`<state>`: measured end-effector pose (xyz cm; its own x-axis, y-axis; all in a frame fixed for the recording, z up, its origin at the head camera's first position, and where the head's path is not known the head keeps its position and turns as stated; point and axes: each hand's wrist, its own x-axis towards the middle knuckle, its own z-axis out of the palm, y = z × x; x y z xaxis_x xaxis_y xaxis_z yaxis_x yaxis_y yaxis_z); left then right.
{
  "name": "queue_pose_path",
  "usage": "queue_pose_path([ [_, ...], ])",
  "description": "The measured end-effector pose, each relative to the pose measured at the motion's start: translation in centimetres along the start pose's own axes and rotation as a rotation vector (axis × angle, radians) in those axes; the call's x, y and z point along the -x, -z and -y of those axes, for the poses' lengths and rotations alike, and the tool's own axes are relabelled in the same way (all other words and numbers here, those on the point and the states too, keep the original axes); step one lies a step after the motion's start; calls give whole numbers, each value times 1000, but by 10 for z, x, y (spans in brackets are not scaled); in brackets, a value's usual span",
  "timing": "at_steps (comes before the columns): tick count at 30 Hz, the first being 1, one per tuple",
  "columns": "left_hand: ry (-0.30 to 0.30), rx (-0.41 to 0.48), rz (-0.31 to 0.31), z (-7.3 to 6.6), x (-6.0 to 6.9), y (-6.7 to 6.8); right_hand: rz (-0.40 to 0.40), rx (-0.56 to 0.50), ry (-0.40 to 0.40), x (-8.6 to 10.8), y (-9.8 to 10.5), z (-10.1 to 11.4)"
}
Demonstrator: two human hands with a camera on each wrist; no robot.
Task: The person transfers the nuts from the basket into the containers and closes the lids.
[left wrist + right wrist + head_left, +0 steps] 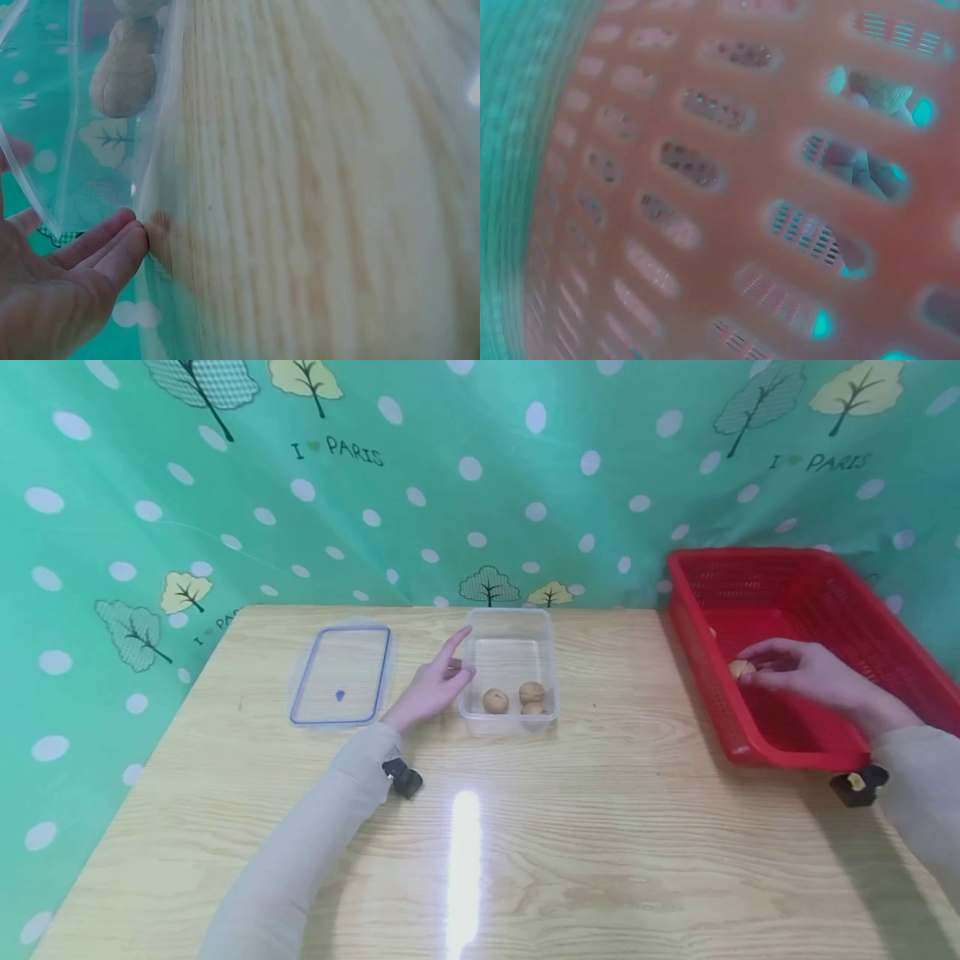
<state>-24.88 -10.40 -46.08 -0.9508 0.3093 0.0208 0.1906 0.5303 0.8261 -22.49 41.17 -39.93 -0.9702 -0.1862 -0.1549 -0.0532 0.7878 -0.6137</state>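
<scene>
Walnut (740,670) between right-hand fingers (770,647)

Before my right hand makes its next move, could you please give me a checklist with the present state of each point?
1. Right hand grips a walnut: ok, its fingers pinch it.
2. This walnut is out of the red basket: not ok, it is inside, near the left wall.
3. Plastic container is open: ok, its lid lies apart on the table.
4. Container has room: ok, three walnuts lie at its near end.
5. Left hand braces the container firmly: cannot tell; it is at the left side.
</scene>
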Motion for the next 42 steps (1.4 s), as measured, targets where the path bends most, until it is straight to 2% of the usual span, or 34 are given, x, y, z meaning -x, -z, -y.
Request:
queue_pose_path([
  [10,14,-4,2,5,0,-1,-70,15,-60,6,9,7],
  [18,14,-4,7,4,0,-1,-141,-70,-56,11,7,19],
  [25,13,4,4,2,0,0,-164,-141,-39,13,5,33],
  [34,0,-9,3,2,-2,0,-187,-124,-24,17,2,44],
  [42,-4,-8,3,3,-3,0,-175,-193,-3,22,-6,54],
])
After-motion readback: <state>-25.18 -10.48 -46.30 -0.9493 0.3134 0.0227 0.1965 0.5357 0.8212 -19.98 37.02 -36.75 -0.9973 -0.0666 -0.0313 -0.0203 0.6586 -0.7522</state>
